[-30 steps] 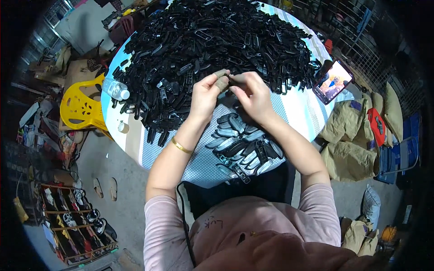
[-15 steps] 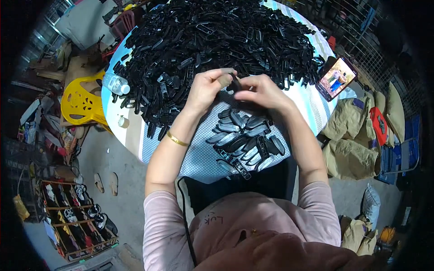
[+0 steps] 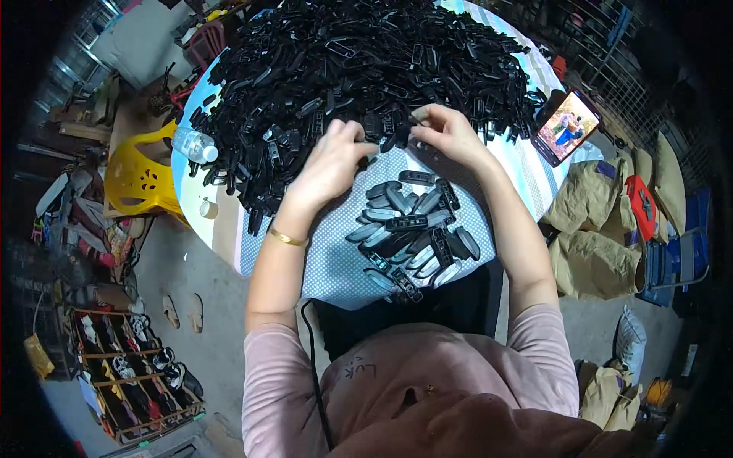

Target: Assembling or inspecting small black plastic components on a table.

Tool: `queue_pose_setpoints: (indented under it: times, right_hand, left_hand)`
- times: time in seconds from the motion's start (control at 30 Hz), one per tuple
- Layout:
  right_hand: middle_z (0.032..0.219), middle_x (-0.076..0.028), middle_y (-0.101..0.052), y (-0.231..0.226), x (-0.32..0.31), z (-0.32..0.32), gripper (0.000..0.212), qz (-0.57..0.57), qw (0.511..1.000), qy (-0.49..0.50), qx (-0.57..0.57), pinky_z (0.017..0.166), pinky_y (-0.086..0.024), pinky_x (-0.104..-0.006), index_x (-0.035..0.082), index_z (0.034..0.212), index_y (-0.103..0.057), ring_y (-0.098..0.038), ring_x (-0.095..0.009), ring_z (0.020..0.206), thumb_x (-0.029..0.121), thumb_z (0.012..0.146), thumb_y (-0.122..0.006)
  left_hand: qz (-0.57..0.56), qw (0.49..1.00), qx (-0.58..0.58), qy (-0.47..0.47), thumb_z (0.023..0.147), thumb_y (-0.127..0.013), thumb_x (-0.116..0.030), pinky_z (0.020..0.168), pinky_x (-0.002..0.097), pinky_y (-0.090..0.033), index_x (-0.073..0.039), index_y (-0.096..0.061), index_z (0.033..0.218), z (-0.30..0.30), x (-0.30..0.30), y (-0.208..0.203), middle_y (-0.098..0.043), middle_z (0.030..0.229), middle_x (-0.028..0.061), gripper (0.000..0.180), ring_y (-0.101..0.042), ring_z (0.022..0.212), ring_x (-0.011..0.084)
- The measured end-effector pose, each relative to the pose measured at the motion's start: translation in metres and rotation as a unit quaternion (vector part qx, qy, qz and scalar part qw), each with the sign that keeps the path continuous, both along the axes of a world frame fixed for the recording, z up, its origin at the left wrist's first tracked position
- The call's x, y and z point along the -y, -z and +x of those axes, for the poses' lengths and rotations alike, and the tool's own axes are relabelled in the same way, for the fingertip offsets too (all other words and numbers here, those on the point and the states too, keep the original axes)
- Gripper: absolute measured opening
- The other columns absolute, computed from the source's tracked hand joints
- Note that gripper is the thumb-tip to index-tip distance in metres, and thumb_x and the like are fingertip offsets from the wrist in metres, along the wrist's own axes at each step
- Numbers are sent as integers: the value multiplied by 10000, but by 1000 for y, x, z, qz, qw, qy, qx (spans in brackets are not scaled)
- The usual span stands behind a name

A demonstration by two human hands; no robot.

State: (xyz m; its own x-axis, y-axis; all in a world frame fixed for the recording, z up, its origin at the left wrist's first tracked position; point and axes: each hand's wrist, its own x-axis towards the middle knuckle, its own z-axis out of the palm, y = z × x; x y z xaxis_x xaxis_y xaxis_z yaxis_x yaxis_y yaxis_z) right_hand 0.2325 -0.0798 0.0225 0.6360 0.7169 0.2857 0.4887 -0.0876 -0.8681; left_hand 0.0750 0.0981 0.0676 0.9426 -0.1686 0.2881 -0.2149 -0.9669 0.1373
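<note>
A large heap of small, long black plastic parts (image 3: 366,65) covers the far side of the round table. My left hand (image 3: 334,162) is at the heap's near edge, thumb apart from the bent fingers; some fingertips are hidden against the black parts. To its right, my right hand (image 3: 452,139) also reaches to the near edge, thumb and forefinger apart beside the dark parts. Nearer to me lies a smaller group of black and grey parts (image 3: 412,229), some with slotted frames. One black part (image 3: 416,178) rests at the far end of this group.
A clear plastic bottle (image 3: 195,145) and a small cup (image 3: 208,208) stand at the table's left. A phone (image 3: 566,128) showing a picture is propped at the right edge. Beyond are a yellow chair (image 3: 141,174), brown sacks (image 3: 592,263) and a shoe rack (image 3: 134,374).
My hands have moved apart, no longer meeting around a black part. Left went left and down, right slightly right. A black part now lies at the far end of the small group.
</note>
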Motion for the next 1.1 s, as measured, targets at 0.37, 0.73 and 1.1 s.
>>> queue_pose_setpoints:
  times: [0.37,0.73,1.1]
  right_hand:
    - [679,48,-474,-12,-9,-30,262,121,959,-71,-247,455,-313,-181,74,1117,-544,-393,-27,519,138,889,-433]
    - [936,-111,-631,-17,-14,-57,271,148,977,65,138,626,-495,-238,-6,1058,-604,-621,-144,756,114,816,-617]
    - [864,-119,-616,-15,-17,-61,202,140,950,106,256,578,-490,-316,14,889,-617,-619,-273,714,122,731,-679]
  left_hand:
    - [-441,893,48,-76,783,-627,-57,729,252,-448,-9,-575,1022,19,16,15,-600,860,31,250,-549,780,132]
    - [-696,717,34,-29,789,-628,-6,778,220,-457,18,-587,1098,23,17,26,-624,970,40,312,-567,848,91]
    - [-763,646,20,-15,834,-580,-6,821,220,-449,28,-557,1142,23,31,26,-612,1038,66,310,-561,917,96]
